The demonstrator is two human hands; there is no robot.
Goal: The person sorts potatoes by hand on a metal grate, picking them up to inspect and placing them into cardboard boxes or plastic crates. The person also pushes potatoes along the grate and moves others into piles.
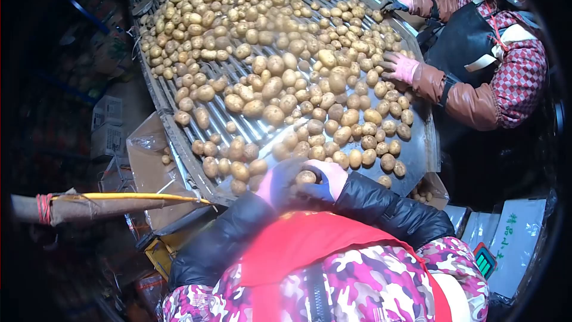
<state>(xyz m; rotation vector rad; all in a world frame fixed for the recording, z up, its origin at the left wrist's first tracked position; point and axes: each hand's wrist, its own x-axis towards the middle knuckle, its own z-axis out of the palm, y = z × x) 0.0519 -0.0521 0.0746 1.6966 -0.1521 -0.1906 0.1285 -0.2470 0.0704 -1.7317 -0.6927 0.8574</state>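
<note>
My left hand (282,182), in a pink and dark blue glove, is at the near edge of the sorting table, close to my right hand and smeared by motion; its fingers are hard to make out. My right hand (323,182), gloved alike, curls round a potato (305,177) that shows between the two hands. Just beyond them, many loose potatoes (333,134) of mixed sizes lie over the metal rollers (229,120) and the smooth metal plate (420,143).
At the right side another person's gloved hands (400,68) rest among the potatoes. An open carton (156,164) stands left of the table, with a taped pole (107,204) in front. A carton with potatoes (438,189) and white boxes (515,244) are at the right.
</note>
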